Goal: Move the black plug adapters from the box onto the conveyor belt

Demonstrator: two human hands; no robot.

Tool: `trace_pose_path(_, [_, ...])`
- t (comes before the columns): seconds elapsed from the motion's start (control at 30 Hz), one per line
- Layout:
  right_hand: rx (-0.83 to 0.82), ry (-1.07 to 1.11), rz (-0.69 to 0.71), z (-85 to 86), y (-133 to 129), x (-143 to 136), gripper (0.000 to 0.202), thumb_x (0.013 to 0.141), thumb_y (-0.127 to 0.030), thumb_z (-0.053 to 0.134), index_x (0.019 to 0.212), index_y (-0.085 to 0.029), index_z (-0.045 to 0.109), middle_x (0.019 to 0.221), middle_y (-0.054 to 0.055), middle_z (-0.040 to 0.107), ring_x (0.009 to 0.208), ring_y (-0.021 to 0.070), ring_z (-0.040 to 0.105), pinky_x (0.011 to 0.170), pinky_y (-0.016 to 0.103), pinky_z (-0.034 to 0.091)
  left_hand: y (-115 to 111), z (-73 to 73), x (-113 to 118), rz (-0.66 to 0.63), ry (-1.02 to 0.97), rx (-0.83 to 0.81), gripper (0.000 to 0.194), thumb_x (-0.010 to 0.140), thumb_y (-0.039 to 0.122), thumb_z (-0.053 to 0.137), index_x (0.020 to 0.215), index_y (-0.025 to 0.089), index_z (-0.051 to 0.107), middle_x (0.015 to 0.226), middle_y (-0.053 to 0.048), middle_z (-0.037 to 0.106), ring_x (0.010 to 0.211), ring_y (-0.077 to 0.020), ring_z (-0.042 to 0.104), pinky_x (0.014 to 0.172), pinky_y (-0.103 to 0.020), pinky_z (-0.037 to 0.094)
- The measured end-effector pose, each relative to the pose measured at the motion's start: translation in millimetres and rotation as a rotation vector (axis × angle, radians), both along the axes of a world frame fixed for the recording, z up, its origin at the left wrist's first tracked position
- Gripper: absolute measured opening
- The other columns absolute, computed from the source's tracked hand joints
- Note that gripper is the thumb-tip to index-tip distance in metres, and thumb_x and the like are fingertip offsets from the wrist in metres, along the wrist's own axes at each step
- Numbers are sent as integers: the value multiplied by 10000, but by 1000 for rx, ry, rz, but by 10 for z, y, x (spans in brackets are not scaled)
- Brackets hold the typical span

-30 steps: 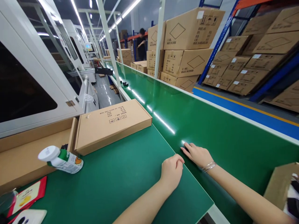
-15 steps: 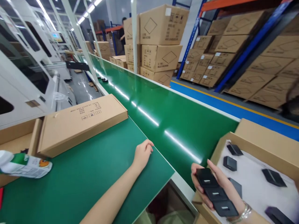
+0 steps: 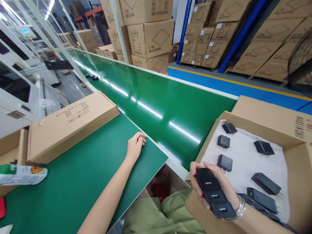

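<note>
Hands — left point(image 3: 135, 147) loosely curled, right point(image 3: 226, 184) cupping chargers point(image 3: 214, 196)

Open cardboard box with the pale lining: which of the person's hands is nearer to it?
Right. The right hand, holding black chargers, is at the near left edge of the box; the left hand is farther off to its left, on the green tabletop.
</note>
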State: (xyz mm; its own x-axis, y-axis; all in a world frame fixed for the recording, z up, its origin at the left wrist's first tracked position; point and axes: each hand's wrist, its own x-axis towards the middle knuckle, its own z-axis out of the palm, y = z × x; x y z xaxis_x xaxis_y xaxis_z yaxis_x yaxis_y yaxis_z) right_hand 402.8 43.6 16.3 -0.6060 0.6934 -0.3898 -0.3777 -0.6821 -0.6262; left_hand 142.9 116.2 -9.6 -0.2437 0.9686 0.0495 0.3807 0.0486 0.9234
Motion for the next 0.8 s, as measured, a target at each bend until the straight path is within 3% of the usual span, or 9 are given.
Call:
trace_pose_path(0.17, [3,-197,44,217,91,40,497,800,-698,389,816,-208,469,525,-31,517,371,119,501,322,192,376,9,35,-16,-8,8,-9,218,790,258,386,757,182,588,633,23,576,552,-104,527,580,-208,432])
trace_pose_path(0.23, [161,-424,50,350,196,196,507,797,-699,406,831,-207,522,613,0,565,497,141,550,426,239,457,10,51,-19,-9,10,-10,216,789,257,391,755,179,590,634,21,577,552,-105,528,579,-210,433])
trace_pose_path(0.33, [584,-876,-8,450,316,540,484,829,-664,415,802,-207,571,820,45,629,772,193,596,671,285,497,9,67,-20,-9,9,-8,214,786,255,398,748,177,594,633,19,581,553,-108,532,578,-214,434])
trace_pose_path(0.4, [757,-1189,20,401,311,741,491,850,-667,362,822,-221,566,803,46,633,778,217,598,678,307,467,8,73,-19,-11,8,-8,213,784,256,402,744,179,597,633,18,584,558,-112,536,582,-218,435])
trace_pose_path(0.47, [836,-1445,125,271,231,846,505,880,-655,264,858,-233,541,686,33,612,649,221,596,600,320,423,5,76,-18,-14,6,-8,215,782,260,406,740,181,601,631,17,585,564,-116,540,587,-222,435])
trace_pose_path(0.6, [1050,-1752,377,-35,-28,768,458,925,-557,188,893,-233,510,636,38,615,574,235,611,522,304,345,1,83,-22,-18,12,-11,223,786,269,404,739,184,605,635,14,589,573,-122,545,596,-229,435])
trace_pose_path(0.7, [1142,-1837,522,-141,-170,633,403,927,-532,260,892,-228,522,684,57,641,602,258,630,473,292,296,-1,87,-29,-18,31,-11,223,787,275,404,745,185,604,644,14,592,579,-124,545,605,-232,438])
trace_pose_path(0.8, [1170,-1672,612,-117,-228,601,425,957,-488,220,911,-217,545,744,66,652,662,254,640,512,306,348,-5,89,-34,-24,40,-9,223,787,279,402,753,185,601,648,13,591,581,-126,542,614,-236,440])
